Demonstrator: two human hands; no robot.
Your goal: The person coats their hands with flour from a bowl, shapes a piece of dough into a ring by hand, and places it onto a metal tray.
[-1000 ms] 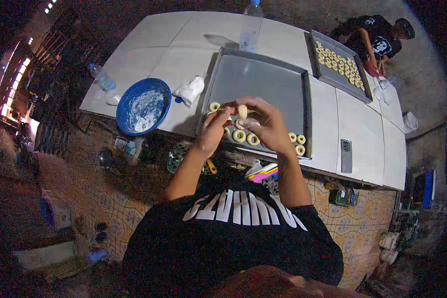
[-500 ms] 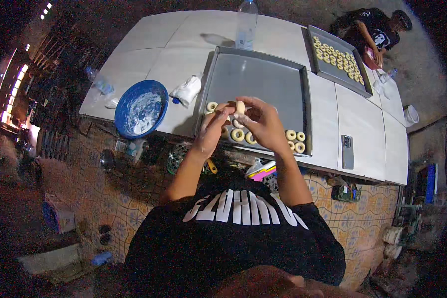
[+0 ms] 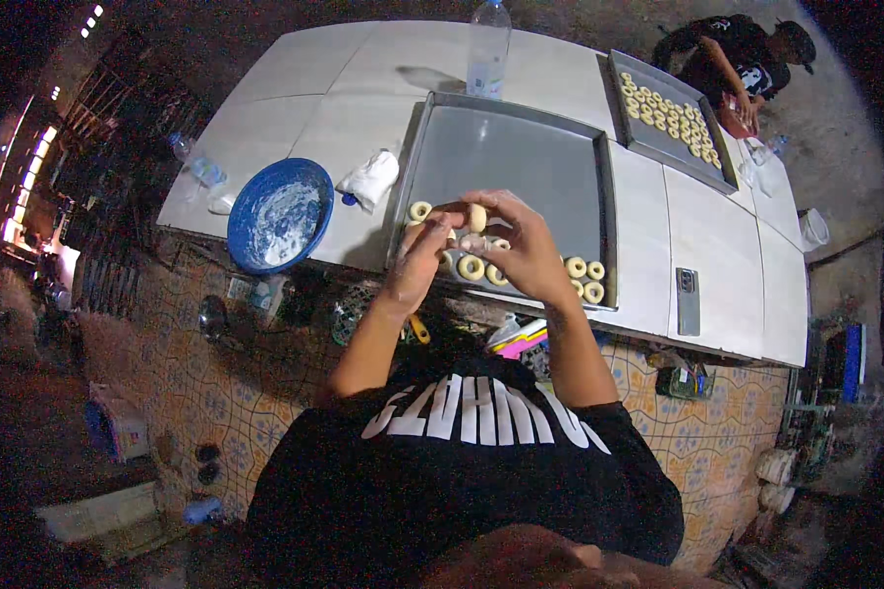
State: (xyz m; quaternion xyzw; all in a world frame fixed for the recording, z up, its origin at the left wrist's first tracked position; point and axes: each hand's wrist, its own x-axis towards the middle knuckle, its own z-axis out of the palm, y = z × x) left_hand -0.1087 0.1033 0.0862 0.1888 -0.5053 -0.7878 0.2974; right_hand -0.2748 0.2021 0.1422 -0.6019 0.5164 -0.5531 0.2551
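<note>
Above the near edge of a large grey metal tray (image 3: 525,157), a small piece of pale dough (image 3: 477,218) is held up between my two hands. My right hand (image 3: 528,247) curls round it with thumb and fingers. From the other side, my left hand (image 3: 418,263) has its bent fingers closed up against the dough, partly hiding it. Whether this piece has a hole cannot be seen. Below, dough rings (image 3: 470,268) lie along the tray's near side, some covered by my hands. More rings (image 3: 593,293) sit in the near right corner. White flour dusts my fingers.
A blue basin (image 3: 248,201) with white flour and a white bag (image 3: 371,180) stand left of the tray. Beyond it is a plastic bottle (image 3: 487,54). Farther right are another tray (image 3: 725,175) of dough rings, a phone (image 3: 689,301) and a person (image 3: 732,64).
Between my fingers, the dough piece has turned and now looks shorter and rounder. My fingers have shifted slightly around it, while both forearms stay nearly in place.
</note>
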